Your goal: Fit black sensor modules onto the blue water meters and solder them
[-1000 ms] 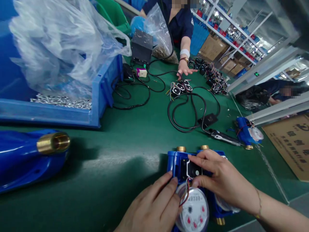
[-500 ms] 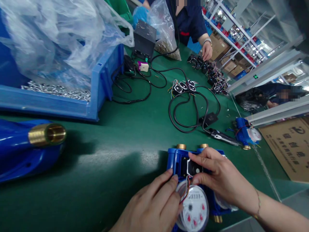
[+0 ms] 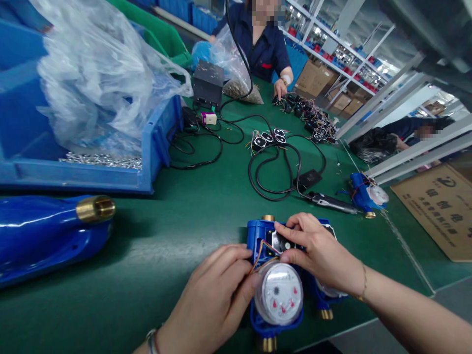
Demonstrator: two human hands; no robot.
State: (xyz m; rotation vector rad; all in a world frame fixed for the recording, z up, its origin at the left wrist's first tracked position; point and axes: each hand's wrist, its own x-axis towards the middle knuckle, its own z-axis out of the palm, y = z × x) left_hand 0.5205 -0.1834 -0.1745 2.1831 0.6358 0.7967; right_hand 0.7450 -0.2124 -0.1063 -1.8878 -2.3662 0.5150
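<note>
A blue water meter with brass ends and a clear round dial lies on the green table in front of me. In its upper recess sits a black motor module with a white edge, partly covered by my right hand, whose thumb and forefinger grip it. Thin coloured wires loop from the module toward the dial. My left hand pinches these wires at the meter's left side, thumb beside the dial. A second blue meter lies against the right of the first, mostly hidden under my right hand.
A blue bin of screws stands left, above a blue housing with a brass end. An electric screwdriver, its coiled cable and several black modules lie beyond. Another meter lies right. A co-worker sits opposite.
My left hand has drawn the wires left, off the dial, so they now loop over the meter's upper left. My right hand stays on the module. The camera view has shifted.
</note>
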